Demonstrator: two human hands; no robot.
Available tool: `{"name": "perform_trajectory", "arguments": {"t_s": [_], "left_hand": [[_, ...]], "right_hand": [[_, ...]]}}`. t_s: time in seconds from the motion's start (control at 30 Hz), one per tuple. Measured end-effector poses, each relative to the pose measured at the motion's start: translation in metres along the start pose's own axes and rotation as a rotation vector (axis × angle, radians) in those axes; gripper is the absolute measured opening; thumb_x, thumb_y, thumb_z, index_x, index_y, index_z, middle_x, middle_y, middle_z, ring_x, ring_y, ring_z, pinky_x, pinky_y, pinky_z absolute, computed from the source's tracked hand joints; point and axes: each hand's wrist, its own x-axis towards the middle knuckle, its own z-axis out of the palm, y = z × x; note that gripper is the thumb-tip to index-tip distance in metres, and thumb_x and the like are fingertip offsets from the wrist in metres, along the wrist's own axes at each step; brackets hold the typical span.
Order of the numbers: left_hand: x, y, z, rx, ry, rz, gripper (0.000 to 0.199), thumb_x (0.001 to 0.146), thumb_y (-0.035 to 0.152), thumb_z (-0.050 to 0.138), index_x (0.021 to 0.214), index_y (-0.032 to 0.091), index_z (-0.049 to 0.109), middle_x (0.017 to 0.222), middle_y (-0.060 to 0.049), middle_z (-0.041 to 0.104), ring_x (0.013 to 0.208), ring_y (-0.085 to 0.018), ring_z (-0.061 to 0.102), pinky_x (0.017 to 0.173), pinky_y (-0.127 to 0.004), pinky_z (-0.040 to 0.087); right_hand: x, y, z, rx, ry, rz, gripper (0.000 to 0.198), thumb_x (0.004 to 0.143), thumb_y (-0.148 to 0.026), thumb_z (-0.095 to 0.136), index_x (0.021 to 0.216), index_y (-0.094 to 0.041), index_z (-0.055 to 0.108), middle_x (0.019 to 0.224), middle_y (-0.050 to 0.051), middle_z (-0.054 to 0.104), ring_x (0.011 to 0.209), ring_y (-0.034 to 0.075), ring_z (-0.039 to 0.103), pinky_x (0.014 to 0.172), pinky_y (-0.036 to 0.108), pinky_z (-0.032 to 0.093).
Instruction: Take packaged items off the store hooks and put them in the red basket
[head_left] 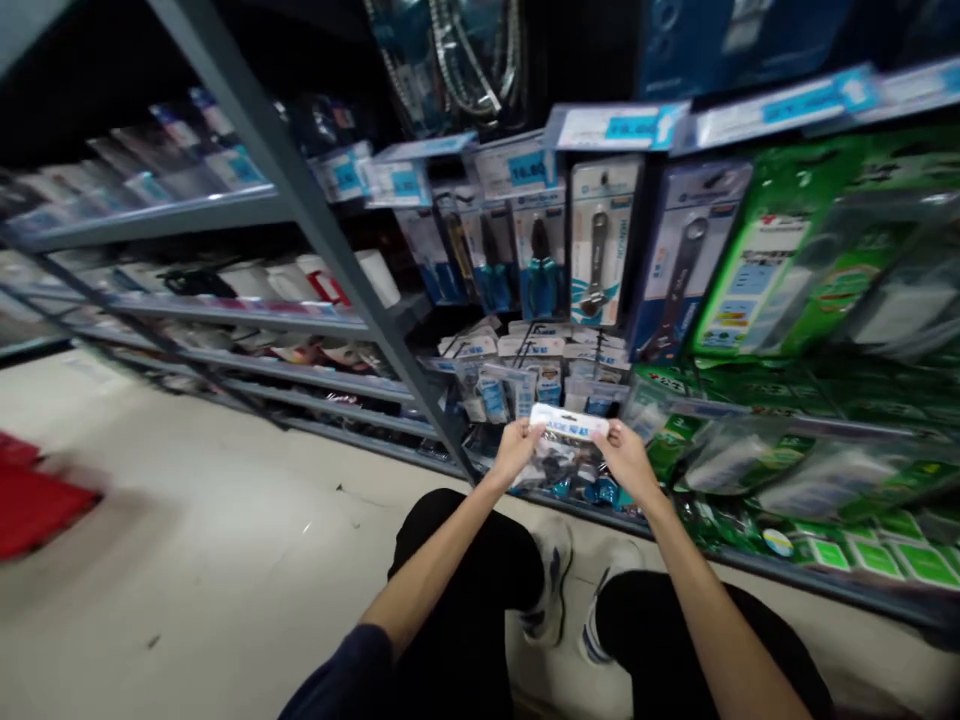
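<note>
Both hands pinch a small hanging packet (571,424) by its white top card, which has blue print and a hanger slot. My left hand (517,447) grips its left end, and my right hand (624,452) its right end. Below the card the packet looks clear, but I cannot make out what is inside. Just beyond it, several similar white-topped packets (531,347) hang on hooks. Above those hang a carded adjustable wrench (598,240) and carded pliers (540,265).
A grey shelf post (322,230) stands to the left of the hooks, with mugs (289,283) on shelves beyond it. Green packages (780,250) fill the right side. Price tags (619,127) jut out above. A red object (37,495) lies on the pale floor (225,560).
</note>
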Motion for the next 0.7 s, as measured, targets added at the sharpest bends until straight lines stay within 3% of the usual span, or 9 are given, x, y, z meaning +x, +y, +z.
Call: {"name": "perform_trajectory", "arguments": {"t_s": [0.13, 0.27, 0.43, 0.6, 0.7], "left_hand": [[-0.001, 0.008, -0.065, 0.063, 0.163, 0.089, 0.05, 0.078, 0.052, 0.073, 0.103, 0.009, 0.071, 0.078, -0.005, 0.07, 0.059, -0.011, 0.054, 0.054, -0.021, 0.038], [0.011, 0.02, -0.112, 0.136, 0.257, 0.18, 0.04, 0.079, 0.046, 0.073, 0.095, 0.009, 0.07, 0.087, -0.009, 0.072, 0.075, -0.016, 0.061, 0.067, -0.024, 0.047], [0.042, 0.007, -0.135, 0.14, 0.4, 0.258, 0.032, 0.09, 0.038, 0.063, 0.108, 0.011, 0.066, 0.104, -0.011, 0.071, 0.095, -0.019, 0.064, 0.091, -0.03, 0.048], [0.053, -0.011, -0.147, 0.158, 0.474, 0.318, 0.048, 0.094, 0.039, 0.059, 0.133, 0.013, 0.051, 0.123, -0.015, 0.068, 0.114, -0.024, 0.066, 0.103, -0.039, 0.049], [0.052, -0.009, -0.145, 0.372, 0.482, 0.377, 0.073, 0.092, 0.04, 0.062, 0.153, 0.014, 0.031, 0.154, -0.019, 0.045, 0.144, -0.028, 0.043, 0.121, -0.044, 0.032]], "right_hand": [[0.02, 0.0, 0.069, -0.062, -0.17, -0.119, 0.035, 0.083, -0.045, 0.065, 0.097, -0.014, 0.064, 0.1, 0.011, 0.074, 0.092, 0.023, 0.07, 0.088, 0.038, 0.056], [0.029, -0.004, 0.125, -0.119, -0.121, -0.169, 0.032, 0.09, -0.045, 0.059, 0.098, -0.015, 0.064, 0.097, 0.009, 0.073, 0.088, 0.022, 0.069, 0.086, 0.036, 0.056], [0.046, 0.02, 0.17, -0.005, -0.07, -0.121, 0.037, 0.09, -0.048, 0.062, 0.104, -0.014, 0.063, 0.1, 0.011, 0.073, 0.087, 0.023, 0.071, 0.087, 0.038, 0.057], [0.074, 0.038, 0.205, 0.016, 0.05, -0.137, 0.041, 0.089, -0.051, 0.064, 0.106, -0.015, 0.066, 0.103, 0.012, 0.075, 0.092, 0.025, 0.072, 0.086, 0.038, 0.058], [0.091, 0.035, 0.22, -0.116, 0.083, -0.167, 0.039, 0.093, -0.053, 0.06, 0.098, -0.015, 0.07, 0.091, 0.01, 0.075, 0.085, 0.025, 0.072, 0.085, 0.038, 0.057]]}}
